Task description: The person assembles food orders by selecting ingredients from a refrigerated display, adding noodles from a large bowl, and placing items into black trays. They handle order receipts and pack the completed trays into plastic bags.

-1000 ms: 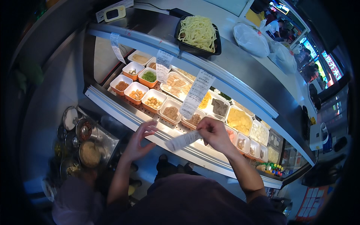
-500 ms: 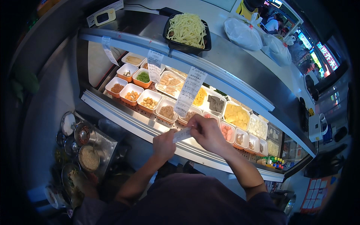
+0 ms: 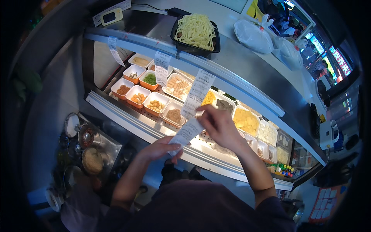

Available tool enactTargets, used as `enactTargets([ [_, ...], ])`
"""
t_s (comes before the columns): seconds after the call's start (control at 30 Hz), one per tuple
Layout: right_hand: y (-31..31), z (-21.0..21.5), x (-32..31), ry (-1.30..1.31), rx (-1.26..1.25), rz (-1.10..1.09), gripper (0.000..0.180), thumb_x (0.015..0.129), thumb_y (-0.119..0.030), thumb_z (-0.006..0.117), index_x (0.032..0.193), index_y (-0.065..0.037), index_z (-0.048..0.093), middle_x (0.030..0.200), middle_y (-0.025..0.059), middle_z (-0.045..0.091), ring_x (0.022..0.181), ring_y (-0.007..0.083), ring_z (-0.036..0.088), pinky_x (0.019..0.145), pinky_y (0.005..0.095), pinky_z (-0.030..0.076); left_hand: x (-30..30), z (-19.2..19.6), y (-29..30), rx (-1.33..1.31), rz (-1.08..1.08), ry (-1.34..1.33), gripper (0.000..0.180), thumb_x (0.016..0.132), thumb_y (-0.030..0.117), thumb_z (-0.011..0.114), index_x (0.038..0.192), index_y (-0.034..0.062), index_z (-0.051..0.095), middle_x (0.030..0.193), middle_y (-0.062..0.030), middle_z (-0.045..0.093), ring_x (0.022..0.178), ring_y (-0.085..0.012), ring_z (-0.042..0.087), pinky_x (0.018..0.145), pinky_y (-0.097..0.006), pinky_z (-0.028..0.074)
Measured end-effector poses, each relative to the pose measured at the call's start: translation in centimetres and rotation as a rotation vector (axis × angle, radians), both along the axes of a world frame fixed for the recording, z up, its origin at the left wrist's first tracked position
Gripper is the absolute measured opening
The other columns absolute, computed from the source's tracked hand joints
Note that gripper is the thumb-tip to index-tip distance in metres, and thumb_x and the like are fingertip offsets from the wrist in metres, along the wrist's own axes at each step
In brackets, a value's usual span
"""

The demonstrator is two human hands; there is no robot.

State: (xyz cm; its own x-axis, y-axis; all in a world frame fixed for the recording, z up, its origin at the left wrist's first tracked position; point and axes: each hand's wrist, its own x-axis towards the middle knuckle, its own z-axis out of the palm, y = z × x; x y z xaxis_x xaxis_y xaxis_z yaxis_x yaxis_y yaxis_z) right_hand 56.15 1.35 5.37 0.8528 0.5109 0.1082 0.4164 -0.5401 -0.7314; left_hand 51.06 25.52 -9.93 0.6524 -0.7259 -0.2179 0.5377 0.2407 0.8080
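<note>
Left hand (image 3: pixel 159 149) pinches receipt (image 3: pixel 187 132); right hand (image 3: pixel 220 125) curled, grip unclear. Likely light, limp (tears easily); hold by edges.

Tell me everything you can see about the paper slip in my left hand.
The paper slip is a narrow white strip, apparently thin paper, with rows of dark print. Your left hand pinches its lower end between thumb and fingers; it slants up rightward over the display case. Its upper end lies close to your right hand; whether they touch is unclear.

L hand (image 3: pixel 159 149), prev. empty, now holds rcpt (image 3: pixel 187 132).
</note>
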Motion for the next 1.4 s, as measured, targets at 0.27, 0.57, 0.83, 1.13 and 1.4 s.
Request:
enactTargets([
  [0.27, -0.8, -6.5, -3.8, -0.056, 0.103, -0.130, 0.018, 0.093, -0.013, 0.071, 0.104, 0.001, 0.070, 0.079, 0.0091, 0.069, 0.061, 0.0182, 0.065, 0.058, 0.0321, 0.051, 7.2, 1.4, 1.8, -0.043, 0.457, 0.007, 0.031, 0.107, 0.031, 0.048, 0.120, 0.0020, 0.051, 0.081, -0.0127, 0.065, 0.064, -0.0198, 0.066, 0.054, -0.033, 0.057],
  [0.57, -0.5, -10.0, -7.8, 0.126, 0.002, -0.111, 0.018, 0.094, -0.016, 0.071, 0.104, -0.001, 0.070, 0.088, 0.0135, 0.071, 0.070, 0.0255, 0.069, 0.064, 0.0368, 0.054, 13.6, 4.6, -0.4, -0.055, 0.375, -0.133, 0.031, 0.109, 0.030, 0.046, 0.118, 0.0016, 0.055, 0.087, -0.0117, 0.068, 0.069, -0.0183, 0.066, 0.058, -0.034, 0.056],
  [0.83, 0.2, -7.8, -4.6, -0.244, -0.057, -0.111, 0.021, 0.092, -0.014, 0.070, 0.108, -0.001, 0.066, 0.112, 0.0157, 0.071, 0.078, 0.0319, 0.072, 0.066, 0.0406, 0.057, 14.8, 5.8, -0.6, -0.053, 0.315, -0.124, 0.034, 0.109, 0.032, 0.046, 0.122, 0.0017, 0.057, 0.087, -0.0119, 0.068, 0.065, -0.0175, 0.066, 0.057, -0.034, 0.056],
  [1.13, 4.7, -0.9, 8.9, -0.655, -0.414, -0.052, 0.022, 0.098, -0.022, 0.061, 0.112, -0.004, 0.061, 0.143, 0.0184, 0.058, 0.077, 0.0375, 0.071, 0.063, 0.0432, 0.057, 15.9, 5.0, -1.2, -0.173, 0.282, -0.143, 0.032, 0.108, 0.031, 0.046, 0.124, 0.0040, 0.054, 0.091, -0.0092, 0.068, 0.064, -0.0172, 0.068, 0.053, -0.029, 0.057],
  [1.4, 2.7, -3.8, 4.1, -0.722, -0.149, -0.089, 0.014, 0.095, -0.017, 0.067, 0.102, -0.005, 0.067, 0.120, 0.0163, 0.071, 0.064, 0.0274, 0.070, 0.055, 0.0373, 0.055, 14.4, 3.5, 1.0, 0.014, 0.359, -0.193, 0.054, 0.099, 0.039, 0.063, 0.136, 0.0011, 0.051, 0.108, -0.0108, 0.068, 0.098, -0.0200, 0.070, 0.078, -0.034, 0.061],
])
